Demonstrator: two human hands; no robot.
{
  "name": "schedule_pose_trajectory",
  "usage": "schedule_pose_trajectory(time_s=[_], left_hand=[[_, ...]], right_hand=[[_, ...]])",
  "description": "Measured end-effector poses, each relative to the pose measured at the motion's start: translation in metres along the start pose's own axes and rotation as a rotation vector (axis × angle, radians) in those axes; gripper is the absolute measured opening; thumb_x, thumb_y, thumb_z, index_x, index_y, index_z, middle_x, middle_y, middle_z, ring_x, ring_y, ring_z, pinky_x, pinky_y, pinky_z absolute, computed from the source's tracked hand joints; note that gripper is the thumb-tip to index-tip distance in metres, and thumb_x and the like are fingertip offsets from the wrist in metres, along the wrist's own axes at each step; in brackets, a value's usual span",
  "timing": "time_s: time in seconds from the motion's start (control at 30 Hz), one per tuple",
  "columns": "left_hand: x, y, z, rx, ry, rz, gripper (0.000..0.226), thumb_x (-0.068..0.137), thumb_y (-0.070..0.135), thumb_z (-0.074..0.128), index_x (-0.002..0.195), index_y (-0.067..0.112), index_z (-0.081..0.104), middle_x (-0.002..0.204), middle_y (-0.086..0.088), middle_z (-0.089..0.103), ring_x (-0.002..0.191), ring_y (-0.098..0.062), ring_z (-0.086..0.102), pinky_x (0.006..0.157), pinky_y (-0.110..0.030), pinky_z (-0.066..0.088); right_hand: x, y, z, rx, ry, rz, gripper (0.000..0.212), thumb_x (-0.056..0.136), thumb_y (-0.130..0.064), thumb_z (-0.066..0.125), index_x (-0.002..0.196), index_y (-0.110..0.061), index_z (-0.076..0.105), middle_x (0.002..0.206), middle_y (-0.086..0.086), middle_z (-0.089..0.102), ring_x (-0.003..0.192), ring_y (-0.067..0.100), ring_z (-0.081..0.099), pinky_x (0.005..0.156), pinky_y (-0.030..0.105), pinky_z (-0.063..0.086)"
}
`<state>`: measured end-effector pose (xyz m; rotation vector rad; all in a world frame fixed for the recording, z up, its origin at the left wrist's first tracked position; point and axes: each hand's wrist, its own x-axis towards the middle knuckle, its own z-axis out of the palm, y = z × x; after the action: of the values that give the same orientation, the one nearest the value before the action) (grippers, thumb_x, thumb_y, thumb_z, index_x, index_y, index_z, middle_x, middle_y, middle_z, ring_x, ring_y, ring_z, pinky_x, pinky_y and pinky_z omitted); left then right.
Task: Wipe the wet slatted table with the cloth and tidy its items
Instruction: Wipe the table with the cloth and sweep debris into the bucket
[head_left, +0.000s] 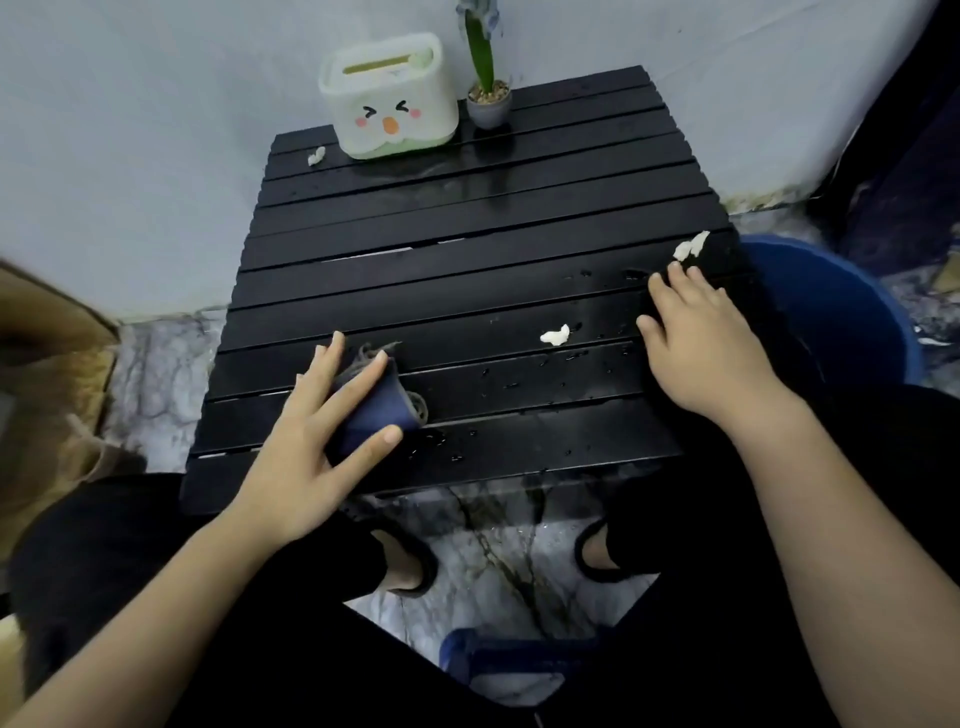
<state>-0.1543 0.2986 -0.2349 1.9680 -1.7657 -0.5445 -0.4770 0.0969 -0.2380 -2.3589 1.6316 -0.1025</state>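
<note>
Slatted table (467, 244), black and built of long parallel boards with narrow gaps, is standing on a pale marbled floor (156, 374) against a light wall, its glossy surface beading with water droplets (519, 387) toward the near right corner. A person's left hand (317, 441) is lying near the table's near left corner with its fingers straight and spread, pressing flat on a folded dark blue cloth (379, 410) whose frayed grey edges are sticking out beyond the fingertips; nothing is being gripped. The right hand (696, 343) is resting palm down at the right edge, fingers extended and only slightly bent, touching the wet boards and holding nothing. Just past its fingertips, at the right edge, a crumpled white tissue scrap (691, 245) is lying. A second soft white scrap (555, 335) is sitting between the two hands, and a third, smaller scrap (316, 156) is lying near the far left corner. Along the far edge a rounded white plastic tissue box (389, 98), printed with a squinting cartoon face, is standing beside a small grey pot (488, 106) topped with pebbles and holding a stiff green leaf. A blue round plastic tub (841, 312) is sitting on the floor just beside the table's right edge. Dark-clothed knees and black sandals are showing below the near edge.
</note>
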Motion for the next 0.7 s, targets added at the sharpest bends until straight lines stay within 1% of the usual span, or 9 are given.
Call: schedule_pose_trajectory(time_s=[0.03, 0.07, 0.1, 0.17, 0.27, 0.37, 0.57, 0.7], left_hand=[[0.001, 0.002, 0.006, 0.047, 0.009, -0.012, 0.063, 0.097, 0.055, 0.050, 0.154, 0.037, 0.031, 0.168, 0.008, 0.001, 0.155, -0.012, -0.003, 0.126, -0.041, 0.004], [0.003, 0.005, 0.013, 0.105, 0.016, -0.017, 0.065, 0.098, 0.059, 0.042, 0.155, 0.032, 0.028, 0.168, 0.004, 0.000, 0.155, -0.015, -0.003, 0.126, -0.042, 0.002], [0.006, 0.009, 0.020, 0.169, 0.021, -0.006, 0.067, 0.098, 0.059, 0.035, 0.156, 0.027, 0.027, 0.168, 0.000, 0.002, 0.155, -0.018, -0.002, 0.126, -0.041, 0.002], [0.013, 0.019, 0.034, 0.249, 0.016, 0.054, 0.065, 0.100, 0.053, 0.031, 0.156, 0.020, 0.028, 0.167, -0.007, 0.008, 0.155, -0.024, 0.004, 0.126, -0.042, 0.006], [0.032, 0.037, 0.052, 0.267, -0.017, 0.157, 0.058, 0.103, 0.038, 0.039, 0.155, 0.014, 0.032, 0.165, -0.013, 0.018, 0.154, -0.032, 0.013, 0.125, -0.048, 0.014], [0.054, 0.061, 0.070, 0.253, -0.038, 0.249, 0.054, 0.103, 0.025, 0.047, 0.153, 0.010, 0.035, 0.163, -0.017, 0.022, 0.152, -0.035, 0.018, 0.124, -0.048, 0.016], [0.112, 0.115, 0.104, 0.190, -0.061, 0.334, 0.053, 0.104, 0.024, 0.046, 0.153, 0.009, 0.034, 0.163, -0.019, 0.023, 0.151, -0.036, 0.020, 0.125, -0.044, 0.011], [0.148, 0.140, 0.119, 0.167, -0.095, 0.388, 0.052, 0.105, 0.023, 0.045, 0.153, 0.009, 0.034, 0.162, -0.017, 0.026, 0.151, -0.034, 0.022, 0.125, -0.041, 0.011]], right_hand=[[0.000, 0.000, 0.000, -0.003, -0.002, -0.002, 0.054, 0.104, -0.030, 0.032, 0.153, -0.007, 0.025, 0.162, 0.014, 0.017, 0.151, 0.028, 0.010, 0.122, 0.046, 0.011], [-0.001, 0.001, 0.000, -0.002, -0.002, -0.003, 0.054, 0.104, -0.030, 0.032, 0.153, -0.007, 0.025, 0.162, 0.014, 0.017, 0.151, 0.028, 0.010, 0.122, 0.046, 0.011], [-0.001, 0.001, -0.001, 0.001, -0.003, -0.004, 0.054, 0.104, -0.030, 0.032, 0.153, -0.007, 0.026, 0.162, 0.014, 0.017, 0.151, 0.028, 0.010, 0.122, 0.045, 0.011], [-0.001, 0.001, -0.001, 0.008, -0.006, -0.003, 0.054, 0.104, -0.030, 0.033, 0.153, -0.007, 0.025, 0.162, 0.014, 0.017, 0.151, 0.028, 0.010, 0.122, 0.044, 0.010], [-0.001, 0.001, -0.002, 0.011, -0.009, -0.002, 0.054, 0.105, -0.029, 0.032, 0.153, -0.008, 0.024, 0.163, 0.013, 0.016, 0.151, 0.027, 0.010, 0.122, 0.043, 0.010], [0.001, 0.003, -0.003, 0.014, -0.016, -0.009, 0.053, 0.105, -0.028, 0.032, 0.153, -0.008, 0.025, 0.163, 0.013, 0.016, 0.151, 0.027, 0.010, 0.122, 0.043, 0.010], [0.002, 0.012, -0.009, 0.061, -0.023, -0.022, 0.050, 0.104, -0.025, 0.035, 0.151, -0.008, 0.031, 0.162, 0.011, 0.021, 0.150, 0.024, 0.013, 0.121, 0.041, 0.013], [-0.005, 0.024, -0.020, 0.071, 0.038, 0.016, 0.050, 0.104, -0.025, 0.036, 0.151, -0.007, 0.033, 0.161, 0.010, 0.024, 0.150, 0.024, 0.015, 0.121, 0.042, 0.014]])
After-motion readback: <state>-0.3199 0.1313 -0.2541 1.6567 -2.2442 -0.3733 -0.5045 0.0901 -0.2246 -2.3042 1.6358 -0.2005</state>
